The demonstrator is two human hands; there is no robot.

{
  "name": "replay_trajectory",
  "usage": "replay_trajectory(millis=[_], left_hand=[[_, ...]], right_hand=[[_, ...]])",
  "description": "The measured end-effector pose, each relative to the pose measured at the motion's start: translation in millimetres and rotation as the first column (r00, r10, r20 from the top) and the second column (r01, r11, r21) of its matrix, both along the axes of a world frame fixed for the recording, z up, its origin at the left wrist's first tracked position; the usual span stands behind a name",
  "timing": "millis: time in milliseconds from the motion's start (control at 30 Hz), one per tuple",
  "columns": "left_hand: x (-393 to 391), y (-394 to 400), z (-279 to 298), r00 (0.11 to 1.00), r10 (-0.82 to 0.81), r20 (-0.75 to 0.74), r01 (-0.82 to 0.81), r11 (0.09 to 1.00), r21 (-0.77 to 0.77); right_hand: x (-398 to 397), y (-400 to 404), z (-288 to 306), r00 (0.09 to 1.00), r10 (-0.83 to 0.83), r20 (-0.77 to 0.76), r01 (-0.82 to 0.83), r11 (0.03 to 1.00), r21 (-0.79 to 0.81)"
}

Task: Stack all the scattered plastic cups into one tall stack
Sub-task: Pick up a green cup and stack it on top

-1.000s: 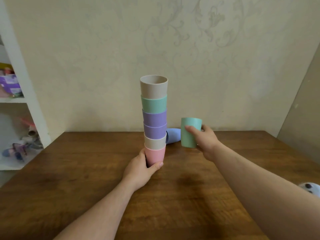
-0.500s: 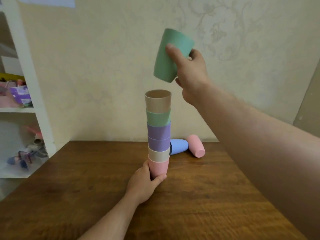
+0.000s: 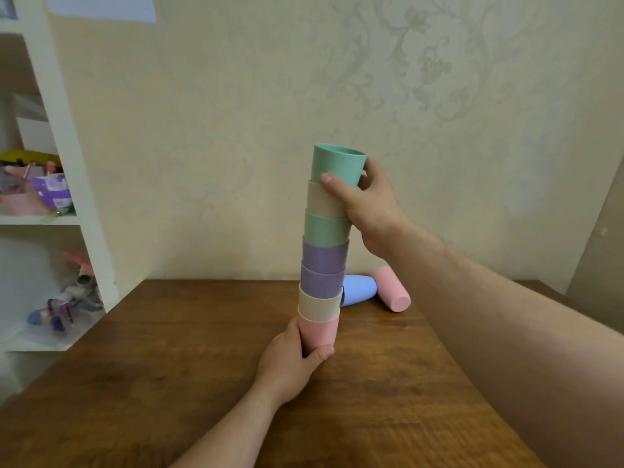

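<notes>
While stack (image 3: 323,265) stands tall on worktop (image 3: 169,349), leaning slightly, push from above risks toppling. Seven pastel cups nested. Right hand (image 3: 368,204) grips top green cup (image 3: 337,165); left hand (image 3: 290,363) clamps pink base cup (image 3: 319,331). Blue cup (image 3: 359,289), pink cup (image 3: 391,288) lie loose behind.

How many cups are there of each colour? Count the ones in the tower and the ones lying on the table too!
Green cups: 2 (top of tower, third down)
Beige cups: 2 ()
Purple cups: 2 ()
Pink cups: 2 (tower bottom, lying on the table)
Blue cups: 1 (lying down)
Total: 9
</notes>
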State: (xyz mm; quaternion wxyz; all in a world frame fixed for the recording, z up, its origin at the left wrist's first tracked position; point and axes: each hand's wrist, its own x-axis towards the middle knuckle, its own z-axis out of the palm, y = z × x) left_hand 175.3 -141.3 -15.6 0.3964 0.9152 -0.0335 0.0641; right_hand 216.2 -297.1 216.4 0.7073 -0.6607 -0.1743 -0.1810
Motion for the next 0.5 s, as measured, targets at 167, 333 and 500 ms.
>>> replay_trajectory(millis=[167, 333, 500], left_hand=[[2, -1, -1, 0.999, 0.042, 0.009, -0.042, 0.999, 0.024], [5, -3, -1, 0.994, 0.111, 0.021, -0.112, 0.993, 0.041], [9, -1, 1, 0.995, 0.093, -0.039, -0.094, 0.995, -0.025]], right_hand=[[1, 2, -1, 1.000, 0.018, -0.004, -0.019, 1.000, -0.025], [0, 10, -2, 0.999, 0.044, -0.032, -0.046, 0.996, -0.081], [1, 17, -6, 0.999, 0.052, -0.017, -0.053, 0.995, -0.081]])
